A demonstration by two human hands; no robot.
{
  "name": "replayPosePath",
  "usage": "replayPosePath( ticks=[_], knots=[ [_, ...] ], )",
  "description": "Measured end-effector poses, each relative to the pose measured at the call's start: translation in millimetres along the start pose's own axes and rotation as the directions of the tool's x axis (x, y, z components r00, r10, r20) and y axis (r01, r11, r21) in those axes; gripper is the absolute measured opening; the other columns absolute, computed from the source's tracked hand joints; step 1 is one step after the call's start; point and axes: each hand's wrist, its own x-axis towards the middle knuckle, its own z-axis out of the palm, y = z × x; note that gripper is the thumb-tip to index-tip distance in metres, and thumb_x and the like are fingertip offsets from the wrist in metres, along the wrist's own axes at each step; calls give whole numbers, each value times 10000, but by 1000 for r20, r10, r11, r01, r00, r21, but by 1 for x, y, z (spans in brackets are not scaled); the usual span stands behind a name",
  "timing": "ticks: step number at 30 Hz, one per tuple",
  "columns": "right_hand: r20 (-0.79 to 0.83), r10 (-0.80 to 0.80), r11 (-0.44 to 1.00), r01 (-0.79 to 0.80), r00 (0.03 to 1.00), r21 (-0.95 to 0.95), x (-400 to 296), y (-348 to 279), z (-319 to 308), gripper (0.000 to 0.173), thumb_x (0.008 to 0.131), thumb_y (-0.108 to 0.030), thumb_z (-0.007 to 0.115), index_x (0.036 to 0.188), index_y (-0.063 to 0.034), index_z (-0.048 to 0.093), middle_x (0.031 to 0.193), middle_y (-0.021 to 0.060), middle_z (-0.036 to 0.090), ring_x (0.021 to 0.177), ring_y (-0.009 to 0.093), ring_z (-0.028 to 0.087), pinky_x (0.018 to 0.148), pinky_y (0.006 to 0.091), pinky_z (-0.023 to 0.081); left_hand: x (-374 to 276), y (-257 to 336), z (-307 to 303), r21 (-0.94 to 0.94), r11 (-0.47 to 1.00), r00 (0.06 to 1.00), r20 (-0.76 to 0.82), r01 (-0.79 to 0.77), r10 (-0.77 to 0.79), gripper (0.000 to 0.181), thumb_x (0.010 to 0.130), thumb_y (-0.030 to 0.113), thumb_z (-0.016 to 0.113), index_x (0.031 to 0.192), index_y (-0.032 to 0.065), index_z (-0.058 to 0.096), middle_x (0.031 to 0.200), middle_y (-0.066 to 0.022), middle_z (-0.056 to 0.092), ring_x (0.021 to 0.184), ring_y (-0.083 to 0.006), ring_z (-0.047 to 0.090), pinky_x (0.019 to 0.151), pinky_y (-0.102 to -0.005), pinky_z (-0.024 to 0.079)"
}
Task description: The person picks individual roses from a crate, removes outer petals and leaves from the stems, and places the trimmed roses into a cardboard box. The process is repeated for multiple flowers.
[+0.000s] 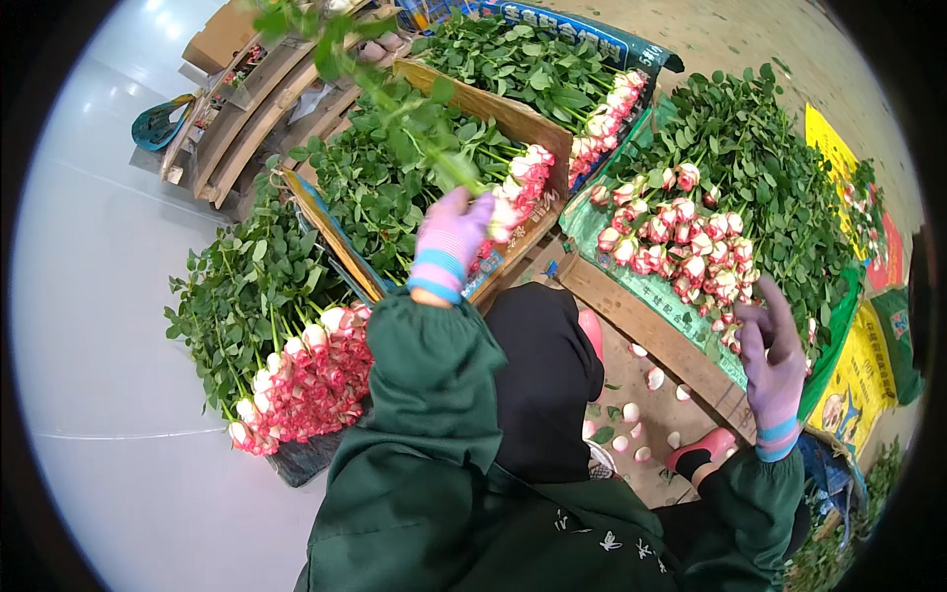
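My left hand (451,233), in a lilac glove with a striped cuff, is closed on a rose stem (414,129) above the middle box of roses. The leafy end of that stem points up and away and is blurred; a pale bloom lies close by my fingers. My right hand (773,351), gloved alike, has its fingers apart at the near right edge of a heap of white-and-red roses (688,237). That heap lies on a green printed sack (651,296). Whether the fingertips touch a bloom I cannot tell.
Left of me stands a stack of roses (311,377). Cardboard dividers (488,103) separate the middle roses from more roses (518,66) behind. A wooden beam (651,340) edges the sack. Wooden pallets (259,111) lie far left, and petals (655,379) are scattered on the floor.
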Motion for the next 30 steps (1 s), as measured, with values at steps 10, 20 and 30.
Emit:
replayPosePath(
  ticks=[10, 20, 30],
  knots=[
    [-24, 259, 963, -260, 966, -71, -45, 106, -30, 463, 942, -98, 583, 1391, -59, 477, 874, 17, 628, 688, 55, 526, 631, 199, 445, 58, -142, 36, 626, 760, 981, -57, 178, -183, 538, 936, 503, 459, 1050, 22, 671, 1082, -240, 658, 1029, -400, 620, 905, -465, 482],
    [-302, 602, 776, -631, 739, 2, -10, 257, -133, 488, 897, -262, 600, 1319, -23, 541, 932, 126, 706, 631, 154, 663, 642, 299, 531, -74, 157, 45, 223, 854, 883, 111, -470, 456, 405, 941, 263, 574, 1248, -1, 582, 918, -187, 690, 780, -321, 669, 716, -397, 523],
    [-147, 765, 622, -661, 627, 420, 82, 374, -81, 715, 896, -274, 659, 1484, -70, 305, 1035, 138, 687, 675, 173, 683, 497, 295, 486, -123, 230, 216, 167, 519, 492, 641, -838, 589, 370, 913, 297, 578, 1152, 16, 608, 812, -224, 668, 733, -398, 650, 693, -470, 514]
  ],
)
